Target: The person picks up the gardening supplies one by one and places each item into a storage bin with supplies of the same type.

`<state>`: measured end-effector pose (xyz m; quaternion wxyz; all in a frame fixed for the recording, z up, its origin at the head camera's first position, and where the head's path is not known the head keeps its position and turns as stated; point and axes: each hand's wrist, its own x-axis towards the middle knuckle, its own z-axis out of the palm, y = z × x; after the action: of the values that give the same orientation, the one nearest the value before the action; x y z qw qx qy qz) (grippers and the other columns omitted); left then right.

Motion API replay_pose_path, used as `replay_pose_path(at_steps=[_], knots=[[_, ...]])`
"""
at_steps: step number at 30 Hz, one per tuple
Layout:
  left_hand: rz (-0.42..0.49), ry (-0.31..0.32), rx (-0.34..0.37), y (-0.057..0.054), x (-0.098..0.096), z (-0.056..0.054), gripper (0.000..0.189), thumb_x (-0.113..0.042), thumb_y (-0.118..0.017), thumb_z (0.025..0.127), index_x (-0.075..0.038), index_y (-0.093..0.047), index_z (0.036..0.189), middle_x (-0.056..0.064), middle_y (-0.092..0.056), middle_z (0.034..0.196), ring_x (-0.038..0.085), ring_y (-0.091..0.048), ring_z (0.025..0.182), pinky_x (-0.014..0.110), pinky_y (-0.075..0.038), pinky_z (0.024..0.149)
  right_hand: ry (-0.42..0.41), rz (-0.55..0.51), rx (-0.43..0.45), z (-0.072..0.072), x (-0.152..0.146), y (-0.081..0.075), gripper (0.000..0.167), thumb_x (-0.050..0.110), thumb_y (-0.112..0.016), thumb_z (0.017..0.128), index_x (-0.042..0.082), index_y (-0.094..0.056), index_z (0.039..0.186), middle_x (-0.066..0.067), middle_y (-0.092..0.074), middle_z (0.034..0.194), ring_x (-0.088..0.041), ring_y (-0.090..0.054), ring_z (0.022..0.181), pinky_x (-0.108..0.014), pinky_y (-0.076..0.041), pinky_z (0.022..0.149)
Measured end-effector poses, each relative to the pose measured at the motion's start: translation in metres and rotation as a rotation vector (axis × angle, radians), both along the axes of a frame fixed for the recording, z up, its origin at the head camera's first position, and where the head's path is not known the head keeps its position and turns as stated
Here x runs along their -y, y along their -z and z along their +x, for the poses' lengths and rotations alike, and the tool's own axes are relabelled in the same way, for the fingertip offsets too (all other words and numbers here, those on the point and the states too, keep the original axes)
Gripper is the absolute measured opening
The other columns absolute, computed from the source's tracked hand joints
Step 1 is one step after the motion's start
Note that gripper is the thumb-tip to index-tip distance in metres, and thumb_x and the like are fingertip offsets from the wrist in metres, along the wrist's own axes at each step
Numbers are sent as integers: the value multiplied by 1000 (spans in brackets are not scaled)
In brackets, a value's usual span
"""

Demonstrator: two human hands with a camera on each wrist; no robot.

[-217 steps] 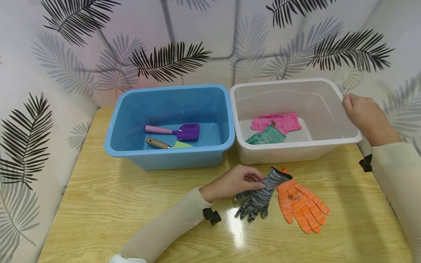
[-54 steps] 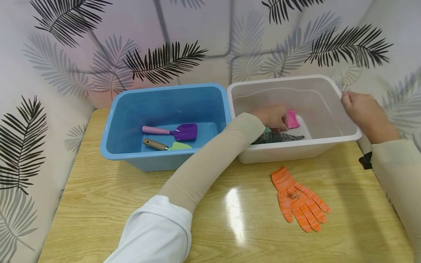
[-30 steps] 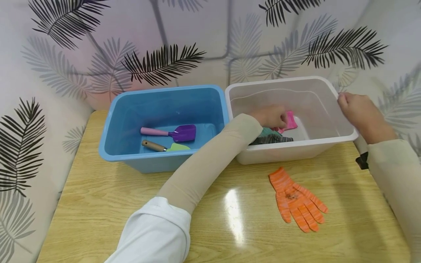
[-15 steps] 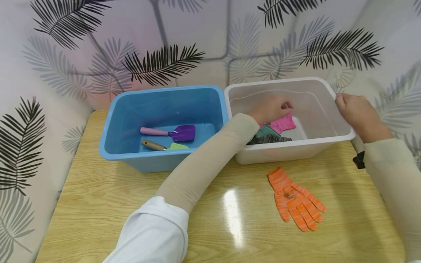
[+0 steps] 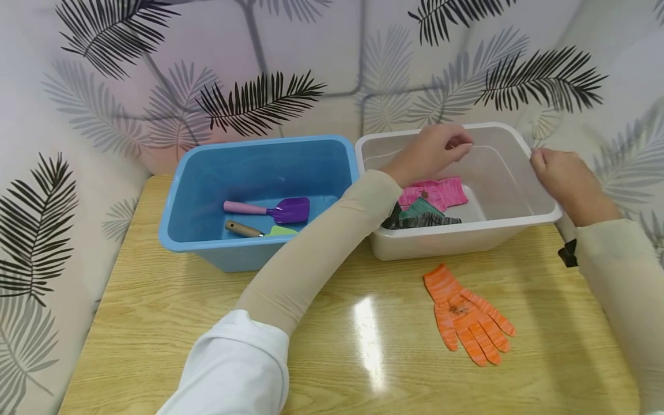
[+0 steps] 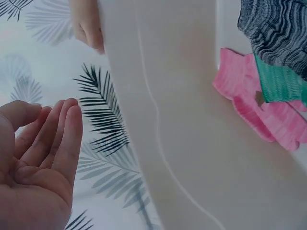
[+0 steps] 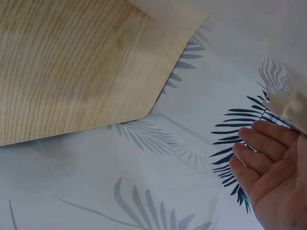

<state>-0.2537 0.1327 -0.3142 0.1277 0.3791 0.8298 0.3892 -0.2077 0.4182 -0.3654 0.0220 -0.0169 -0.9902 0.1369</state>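
My left hand (image 5: 433,151) is raised over the back part of the white bin (image 5: 498,229), its fingers loosely bent with nothing in them. The left wrist view shows that palm (image 6: 41,187) bare. Below it in the bin lie a pink glove (image 5: 447,193), a green glove (image 5: 420,208) and a grey-black striped glove (image 5: 430,220), overlapping. My right hand (image 5: 576,187) holds the bin's right rim; in the right wrist view its fingers (image 7: 261,148) reach along the outside. An orange glove (image 5: 469,320) lies flat on the table in front of the bin, palm marked with a dark smudge.
Left of the white bin, rims meeting, stands a blue bin (image 5: 207,248). Inside are a purple shovel (image 5: 289,210) with a pink handle and a light-green tool (image 5: 280,230) with a wooden handle. A leaf-patterned cloth (image 5: 332,63) hangs behind the wooden table (image 5: 171,323).
My left hand has carried the grey-black glove from the table into the white bin, let go of it, and lifted up and back. My right hand has stayed on the rim.
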Motion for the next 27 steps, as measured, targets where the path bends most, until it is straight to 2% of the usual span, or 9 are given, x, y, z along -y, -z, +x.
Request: replay_pose_path(at_steps=[7, 11, 14, 18, 22, 27], knots=[[98, 39, 24, -25, 3, 12, 25, -22, -56, 94, -13, -61, 116, -5, -63, 106, 3, -56, 93, 6, -39, 79, -2, 0, -16, -1, 0, 3, 43, 33, -20, 98, 3, -44, 81, -34, -51, 88, -48, -48, 76, -57, -35, 65], [89, 91, -31, -41, 7, 25, 25, -22, -55, 94, -12, -62, 116, -6, -62, 106, 1, -55, 94, 5, -38, 80, -2, 9, -20, -1, 0, 2, 43, 32, -20, 98, 2, -46, 82, -33, -52, 86, -47, -49, 73, -55, -35, 63], [78, 162, -99, -47, 9, 37, 23, -19, -53, 95, -10, -62, 115, -4, -63, 107, 0, -55, 93, 6, -38, 81, -7, 18, -26, -1, 0, 2, 43, 31, -21, 98, 2, -46, 80, -31, -52, 82, -44, -48, 69, -53, -35, 60], [42, 269, -188, -49, 10, 57, 23, -18, -52, 96, -9, -61, 115, -3, -63, 107, -1, -56, 92, 7, -38, 81, -14, 19, -37, -1, 0, 1, 42, 30, -22, 98, 2, -45, 78, -31, -52, 82, -44, -48, 69, -53, -35, 60], [-37, 359, -251, -48, 8, 78, 24, -20, -51, 96, -11, -61, 116, -6, -63, 109, -2, -54, 92, 6, -36, 82, -21, 12, -39, -2, 1, 1, 43, 30, -21, 98, 1, -46, 78, -35, -52, 88, -50, -49, 78, -57, -35, 64], [-39, 483, -348, -35, -1, 102, 20, -18, -53, 95, -11, -65, 110, -6, -65, 101, -2, -54, 88, 5, -34, 81, -27, 19, -50, -1, 2, 1, 41, 28, -21, 98, 3, -44, 75, -32, -52, 83, -48, -50, 74, -55, -35, 62]])
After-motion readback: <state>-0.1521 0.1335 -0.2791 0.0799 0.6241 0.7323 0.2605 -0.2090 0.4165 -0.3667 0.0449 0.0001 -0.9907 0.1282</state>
